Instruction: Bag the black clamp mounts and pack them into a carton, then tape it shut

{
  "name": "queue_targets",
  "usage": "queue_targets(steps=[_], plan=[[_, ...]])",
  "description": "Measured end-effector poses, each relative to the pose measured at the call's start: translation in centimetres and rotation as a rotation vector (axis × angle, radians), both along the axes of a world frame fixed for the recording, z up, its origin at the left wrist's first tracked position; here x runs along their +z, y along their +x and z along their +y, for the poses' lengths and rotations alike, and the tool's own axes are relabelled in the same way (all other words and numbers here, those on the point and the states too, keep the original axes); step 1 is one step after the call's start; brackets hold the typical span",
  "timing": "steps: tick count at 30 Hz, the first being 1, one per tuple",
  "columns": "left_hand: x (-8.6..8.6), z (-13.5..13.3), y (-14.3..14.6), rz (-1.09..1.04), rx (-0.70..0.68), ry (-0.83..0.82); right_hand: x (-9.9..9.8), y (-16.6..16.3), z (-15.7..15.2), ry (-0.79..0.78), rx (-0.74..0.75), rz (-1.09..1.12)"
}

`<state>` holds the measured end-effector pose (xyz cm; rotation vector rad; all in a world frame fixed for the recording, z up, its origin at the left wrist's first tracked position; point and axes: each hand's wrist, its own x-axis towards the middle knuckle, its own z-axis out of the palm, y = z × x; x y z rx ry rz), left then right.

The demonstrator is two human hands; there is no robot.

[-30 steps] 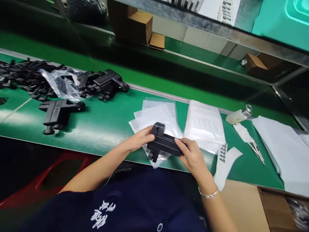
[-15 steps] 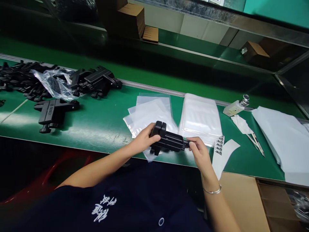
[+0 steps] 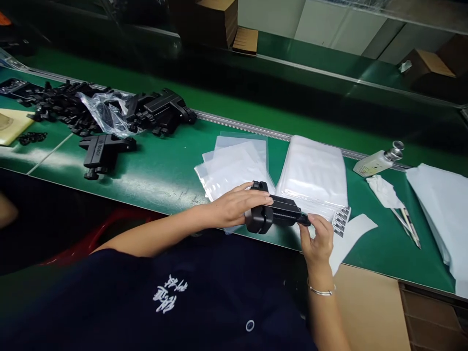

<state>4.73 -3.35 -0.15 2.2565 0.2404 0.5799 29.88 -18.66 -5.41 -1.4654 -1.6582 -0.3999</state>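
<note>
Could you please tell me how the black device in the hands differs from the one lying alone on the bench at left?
The held device is held by the left hand and right hand; the lone device rests on the bench. The lone device shows faint lettering; the held device shows none from this angle. Both are black.

Black device [image 3: 286, 207] — part-hidden by left fingers [image 3: 256, 200], yellow sheet [image 3: 13, 127] — cropped

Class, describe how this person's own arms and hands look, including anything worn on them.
The left hand and right hand wear no gloves. A thin, silver-coloured bracelet circles the right wrist. Both forearms are uncovered; the left emerges from a dark navy top, which bears white characters.
</note>
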Motion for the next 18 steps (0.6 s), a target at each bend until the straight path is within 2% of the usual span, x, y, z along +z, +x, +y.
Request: queue_targets(steps=[3,7,9,11,13,16,18], plan=[[0.3,-0.2,0.3,0.018,0.049,-0.115,0.6,0.0,-0.6,0.000,0.007,-0.027],[0.2,-0.6,1.0,0.030,0.200,-0.573,2.1,-0.1,-1.5,0.011,0.189,-0.157],[-0.1,-0.8,1.2,0.016,0.271,-0.708,2.7,-0.5,-1.7,0.011,0.268,-0.152],[-0.3,-1.0,1.0,0.012,0.329,-0.652,3.1,-1.1,-1.6,-0.075,0.259,0.044],[-0.3,-1.0,0.5,0.015,0.342,-0.450,3.3,-1.6,-1.1,-0.281,0.205,0.455],[0.1,-0.7,-0.3,-0.037,0.175,-0.085,3.5,-1.8,0.0,-0.718,0.232,1.166],[0.2,-0.6,-0.6,-0.106,0.053,0.071,3.5,-1.7,0.6,-0.919,0.315,1.475]])
